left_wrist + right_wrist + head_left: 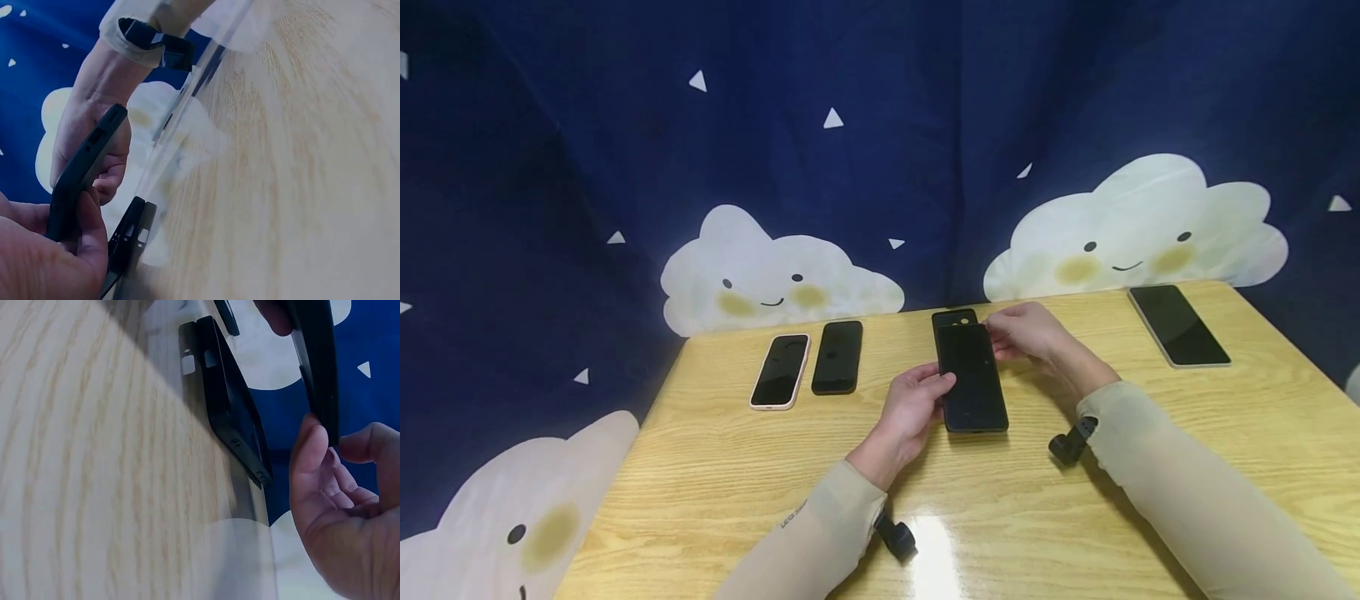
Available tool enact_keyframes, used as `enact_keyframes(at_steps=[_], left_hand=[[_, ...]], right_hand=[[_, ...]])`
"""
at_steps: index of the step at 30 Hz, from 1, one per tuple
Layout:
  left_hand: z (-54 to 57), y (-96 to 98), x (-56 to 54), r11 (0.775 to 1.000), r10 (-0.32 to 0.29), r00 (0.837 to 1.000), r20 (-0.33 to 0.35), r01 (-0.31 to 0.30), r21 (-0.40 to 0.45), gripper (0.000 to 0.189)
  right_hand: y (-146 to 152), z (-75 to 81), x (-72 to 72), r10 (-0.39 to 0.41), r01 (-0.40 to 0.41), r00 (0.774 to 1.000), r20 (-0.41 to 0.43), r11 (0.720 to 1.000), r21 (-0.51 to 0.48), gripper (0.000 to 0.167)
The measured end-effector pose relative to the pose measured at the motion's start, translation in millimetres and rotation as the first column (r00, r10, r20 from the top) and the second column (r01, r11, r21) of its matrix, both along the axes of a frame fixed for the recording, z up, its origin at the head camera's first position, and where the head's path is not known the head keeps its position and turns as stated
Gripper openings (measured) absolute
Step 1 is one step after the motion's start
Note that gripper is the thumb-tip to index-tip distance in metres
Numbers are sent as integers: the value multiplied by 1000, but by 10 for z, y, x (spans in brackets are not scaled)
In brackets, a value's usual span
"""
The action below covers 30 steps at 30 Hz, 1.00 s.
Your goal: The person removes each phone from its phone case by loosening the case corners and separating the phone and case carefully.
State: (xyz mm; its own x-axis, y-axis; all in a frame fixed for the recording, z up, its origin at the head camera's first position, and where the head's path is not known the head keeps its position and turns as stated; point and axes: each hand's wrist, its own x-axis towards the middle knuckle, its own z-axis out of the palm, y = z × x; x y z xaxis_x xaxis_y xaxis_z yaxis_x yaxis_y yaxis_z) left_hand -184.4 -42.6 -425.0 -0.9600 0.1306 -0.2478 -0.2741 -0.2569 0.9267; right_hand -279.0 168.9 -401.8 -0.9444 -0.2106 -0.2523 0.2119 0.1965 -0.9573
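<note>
A black smartphone (974,379) is held above the table between both hands, its dark screen towards the head camera. My left hand (913,408) grips its left side, the thumb along the edge. At its upper right corner, my right hand (1028,335) pinches the phone between thumb and fingertips, as the right wrist view shows. Behind and below the phone, a black phone case (955,317) lies on the table, partly hidden by it in the head view. Cutouts in the case (232,406) show in the right wrist view.
On the wooden table (700,492), a phone with a pink edge (780,372) and a black phone (837,357) lie to the left. A larger phone (1180,326) lies at the far right. A dark blue curtain (880,183) with clouds hangs behind the table's back edge.
</note>
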Motion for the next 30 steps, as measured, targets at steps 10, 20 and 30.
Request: enact_keyframes(at_steps=[10,20,30], left_hand=[[5,20,19,1000,9,1000,0,-9,0,29],[25,29,30,999,37,999,-12,-37,0,30],[46,32,39,999,48,999,-19,-48,2,33]], right_hand=[[-6,-14,-31,-19,20,1000,15,999,-30,36],[-21,-9,-55,-45,52,996,75,994,-96,22],[-20,-34,-55,-53,65,994,97,990,-126,17]])
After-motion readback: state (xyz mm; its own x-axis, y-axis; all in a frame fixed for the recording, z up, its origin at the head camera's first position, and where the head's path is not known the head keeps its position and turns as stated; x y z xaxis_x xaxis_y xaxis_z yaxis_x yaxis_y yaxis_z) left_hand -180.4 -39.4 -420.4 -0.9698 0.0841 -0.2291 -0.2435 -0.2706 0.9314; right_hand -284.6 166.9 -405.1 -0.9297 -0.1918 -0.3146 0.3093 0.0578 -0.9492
